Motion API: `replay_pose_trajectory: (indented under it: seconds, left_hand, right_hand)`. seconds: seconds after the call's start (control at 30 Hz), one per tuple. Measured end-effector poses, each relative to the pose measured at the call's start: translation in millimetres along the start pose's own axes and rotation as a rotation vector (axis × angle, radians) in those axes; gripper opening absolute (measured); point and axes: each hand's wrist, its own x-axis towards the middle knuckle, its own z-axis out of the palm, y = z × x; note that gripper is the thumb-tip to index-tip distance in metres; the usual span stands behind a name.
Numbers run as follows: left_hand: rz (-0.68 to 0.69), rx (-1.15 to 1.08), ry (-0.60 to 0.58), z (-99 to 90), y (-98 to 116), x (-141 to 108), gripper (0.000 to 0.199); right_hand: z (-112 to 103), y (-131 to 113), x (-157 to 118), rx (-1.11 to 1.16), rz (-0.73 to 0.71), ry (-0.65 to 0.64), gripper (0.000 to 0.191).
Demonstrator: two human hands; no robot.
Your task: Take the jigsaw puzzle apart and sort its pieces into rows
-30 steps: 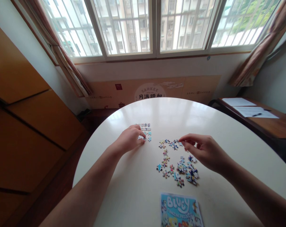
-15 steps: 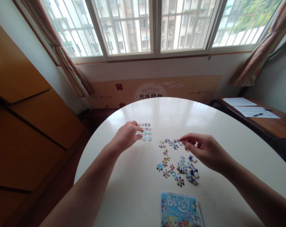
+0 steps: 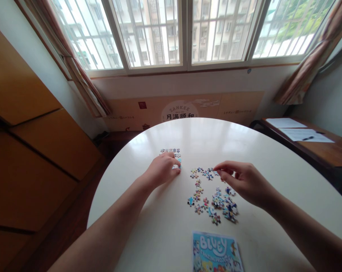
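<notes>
Over the near right end of the neat rows of puzzle pieces point(image 3: 171, 150) is my left hand point(image 3: 163, 167), thumb and forefinger apart around a light-blue piece at the row's end. The hand hides part of the lower rows. My right hand point(image 3: 240, 177) is closed in a pinch at the far side of the loose puzzle pieces point(image 3: 208, 173). Whether a piece is between those fingertips I cannot tell. More jigsaw pieces point(image 3: 218, 200) lie scattered and partly heaped below that hand.
A blue Bluey picture card or box point(image 3: 216, 253) lies at the near edge of view on the round white table point(image 3: 148, 234). To the right, a brown side table point(image 3: 336, 151) bears papers point(image 3: 307, 134) and a pen point(image 3: 308, 138). Wooden cabinets point(image 3: 43, 162) stand left.
My left hand has moved right and slightly towards me, to the right end of the puzzle rows. My right hand has barely moved and stays pinched.
</notes>
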Motion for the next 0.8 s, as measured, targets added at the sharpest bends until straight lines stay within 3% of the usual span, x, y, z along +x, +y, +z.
replay_pose_trajectory:
  seconds: [0.43,0.6,0.8]
  left_hand:
    - [0.005,-0.036,0.026,4.9,-8.6,2.1,0.014]
    - [0.049,-0.052,0.084,7.8,-11.2,5.4,0.020]
    - [0.177,-0.091,0.093,1.8,8.9,2.6,0.016]
  right_hand:
    - [-10.1,6.1,3.5,-0.005,0.003,0.019,0.025]
    - [-30.0,5.2,3.1,-0.141,0.011,-0.268,0.020]
    - [-43.9,0.8,-1.8,-0.218,-0.052,-0.550,0.021]
